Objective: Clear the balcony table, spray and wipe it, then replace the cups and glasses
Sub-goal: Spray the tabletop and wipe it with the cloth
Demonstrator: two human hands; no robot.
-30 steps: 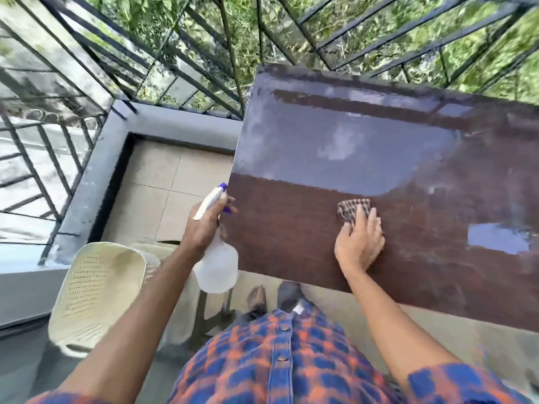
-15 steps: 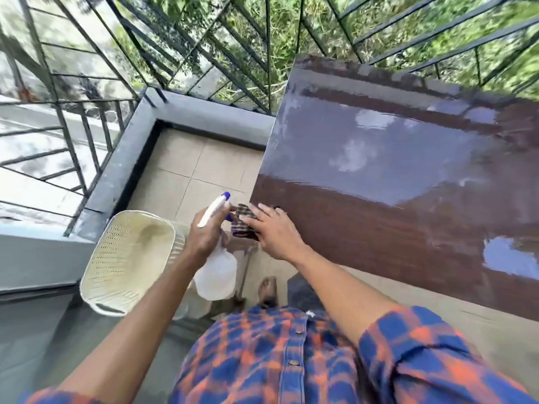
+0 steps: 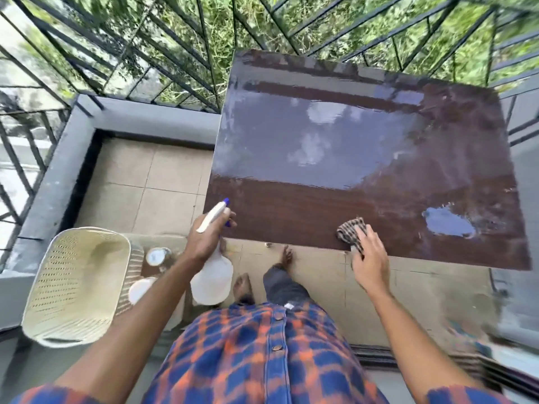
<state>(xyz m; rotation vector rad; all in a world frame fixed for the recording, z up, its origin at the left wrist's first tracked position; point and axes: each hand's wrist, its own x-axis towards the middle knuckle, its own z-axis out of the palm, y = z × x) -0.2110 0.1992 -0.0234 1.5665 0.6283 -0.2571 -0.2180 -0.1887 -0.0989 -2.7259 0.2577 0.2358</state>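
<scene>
White spray bottle [image 3: 212, 275] nozzle toward table [image 3: 364, 158]

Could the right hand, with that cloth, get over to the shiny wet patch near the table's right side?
Probably yes. The right hand presses the cloth at the table's near edge, and the wet patch lies just to its right with only bare tabletop between.

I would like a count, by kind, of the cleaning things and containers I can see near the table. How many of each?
Spray bottle: 1, in the left hand
Cloth: 1, under the right hand
Basket: 1
White cups: 2
Total: 5
</scene>
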